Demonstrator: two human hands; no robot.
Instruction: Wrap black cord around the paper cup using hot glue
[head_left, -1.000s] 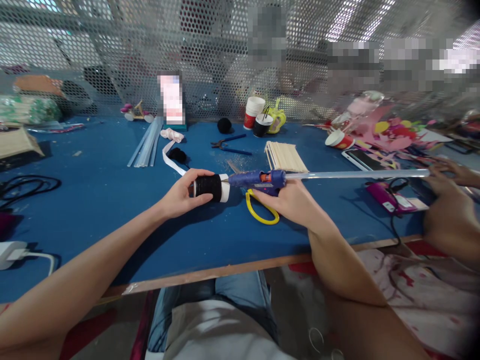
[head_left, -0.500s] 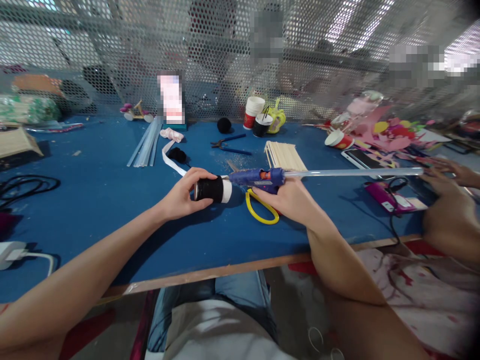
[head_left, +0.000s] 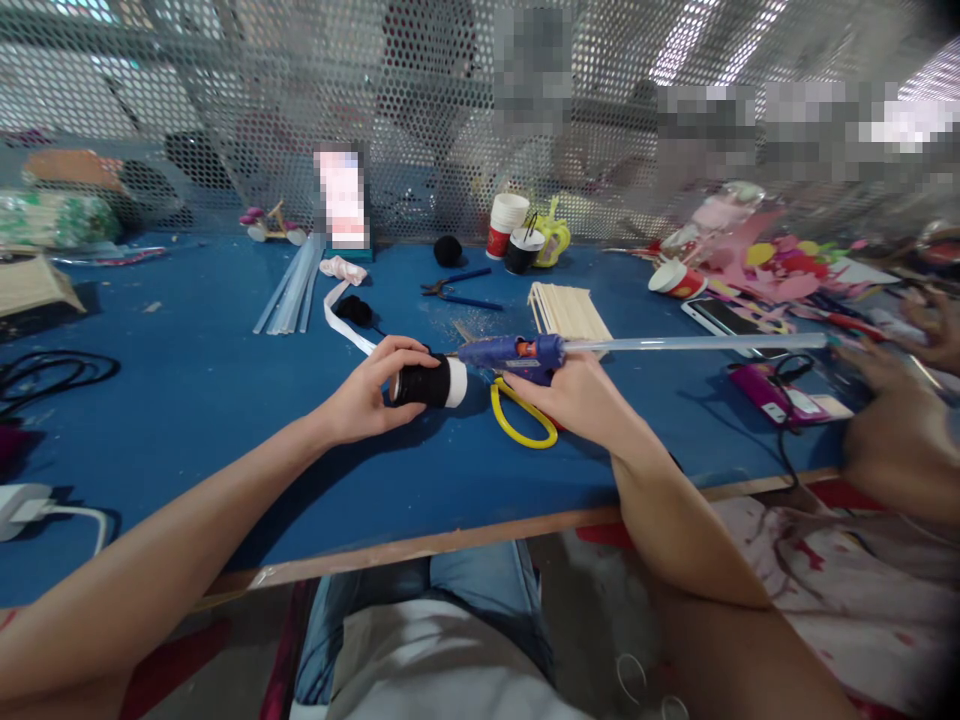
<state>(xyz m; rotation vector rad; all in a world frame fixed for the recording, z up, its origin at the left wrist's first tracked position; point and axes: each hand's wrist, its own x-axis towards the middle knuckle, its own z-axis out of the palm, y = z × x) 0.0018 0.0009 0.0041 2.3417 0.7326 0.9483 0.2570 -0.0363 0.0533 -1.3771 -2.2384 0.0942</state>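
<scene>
Grasping a short, round, black-wrapped cylinder point(head_left: 427, 384), bare and white at one end, in the left hand point(head_left: 367, 395) above a blue, flat-topped counter point(head_left: 322, 500), thumb on the near side and fingers over the far side. Lying on its side between the two hands, long axis running left to right, white end turned toward the right hand point(head_left: 585, 395). Gripping a dark-blue plastic glue gun point(head_left: 510, 352) in that right hand, fingers partly hidden, roughly level and aimed leftward, nearly parallel to the cylinder but set slightly to its far side. Meeting at the cylinder's far edge, near the border of black and white; touching or just apart, too small to tell. Closest to the left hand, therefore, and separated from the right by the gun's length. Loaded from behind with a long, translucent glue stick point(head_left: 697, 343), reaching rightward to near a co-worker's hand point(head_left: 889, 370). Poised just beyond a yellow, loop-shaped handle point(head_left: 525, 440) on the counter.
</scene>
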